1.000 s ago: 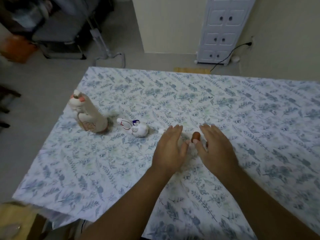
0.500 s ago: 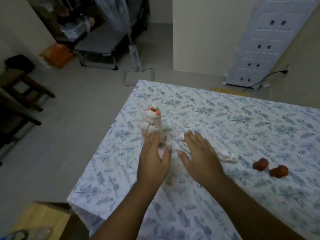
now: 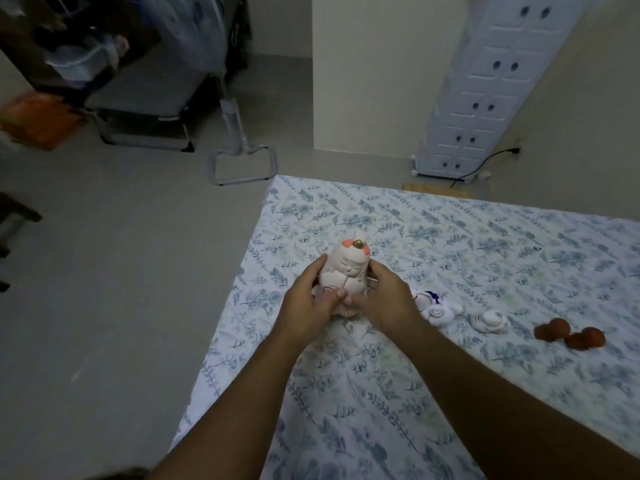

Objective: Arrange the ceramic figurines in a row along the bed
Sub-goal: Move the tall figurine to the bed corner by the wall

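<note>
A tall cream figurine (image 3: 348, 268) with orange ears stands upright near the bed's left edge. My left hand (image 3: 306, 303) grips its left side and my right hand (image 3: 386, 301) grips its right side; my thumbs meet across its base. To its right, in a rough line on the floral bedsheet (image 3: 450, 244), lie a small white figurine with a purple mark (image 3: 433, 304), another small white figurine (image 3: 490, 320), and a cluster of small red-brown figurines (image 3: 568, 334).
The bed's left edge (image 3: 221, 323) drops to a grey floor. A fan stand (image 3: 242, 161) and a folding cot (image 3: 145, 126) sit beyond the bed's corner. A white cabinet (image 3: 485, 84) with a cable stands against the far wall.
My hands have left the small red-brown figurines, moved left past the white ones, and closed around the tall figurine. The view has swung left with them.
</note>
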A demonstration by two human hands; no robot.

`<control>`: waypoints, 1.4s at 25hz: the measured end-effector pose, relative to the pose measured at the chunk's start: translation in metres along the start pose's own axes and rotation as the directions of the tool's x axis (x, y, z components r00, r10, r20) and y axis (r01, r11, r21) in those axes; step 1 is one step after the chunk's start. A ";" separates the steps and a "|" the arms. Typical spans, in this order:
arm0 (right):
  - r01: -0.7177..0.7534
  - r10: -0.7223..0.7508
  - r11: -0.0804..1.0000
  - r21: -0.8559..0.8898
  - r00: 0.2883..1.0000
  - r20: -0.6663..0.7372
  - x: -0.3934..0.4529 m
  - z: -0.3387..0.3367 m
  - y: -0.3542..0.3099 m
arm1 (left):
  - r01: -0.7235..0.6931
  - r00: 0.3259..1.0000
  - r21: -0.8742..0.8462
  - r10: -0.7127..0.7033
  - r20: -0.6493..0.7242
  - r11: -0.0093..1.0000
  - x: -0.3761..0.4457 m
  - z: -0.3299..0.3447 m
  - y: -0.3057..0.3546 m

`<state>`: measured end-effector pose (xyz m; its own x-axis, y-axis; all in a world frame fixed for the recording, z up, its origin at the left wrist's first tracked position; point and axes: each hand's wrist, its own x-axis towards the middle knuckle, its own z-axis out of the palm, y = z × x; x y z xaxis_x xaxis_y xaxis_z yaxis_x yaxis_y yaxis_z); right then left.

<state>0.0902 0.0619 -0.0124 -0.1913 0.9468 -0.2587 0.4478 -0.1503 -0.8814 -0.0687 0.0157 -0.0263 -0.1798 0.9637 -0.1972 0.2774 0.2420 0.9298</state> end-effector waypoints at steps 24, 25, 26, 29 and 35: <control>0.235 -0.010 0.923 0.305 0.806 -0.592 -0.103 -0.359 0.063 | -0.214 0.802 -0.301 0.343 0.490 0.929 0.005 0.320 0.250; 0.222 0.007 0.932 0.287 0.780 -0.626 -0.100 -0.387 0.087 | -0.212 0.790 -0.264 0.324 0.521 0.941 0.010 0.359 0.258; 0.208 0.025 0.938 0.277 0.758 -0.652 -0.096 -0.415 0.110 | -0.212 0.788 -0.229 0.305 0.534 0.950 0.015 0.399 0.266; 0.174 0.092 0.943 0.282 0.680 -0.727 -0.080 -0.500 0.177 | -0.162 0.786 -0.171 0.232 0.573 0.972 0.035 0.523 0.286; 0.090 0.194 0.953 0.288 0.545 -0.815 -0.032 -0.622 0.293 | -0.159 0.719 -0.113 0.193 0.667 0.981 0.088 0.713 0.301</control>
<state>0.7705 0.1645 -0.0168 0.6951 0.7189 0.0099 0.1584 -0.1397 -0.9774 0.6718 0.2533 0.0147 0.5539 0.8152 -0.1693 0.1945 0.0711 0.9783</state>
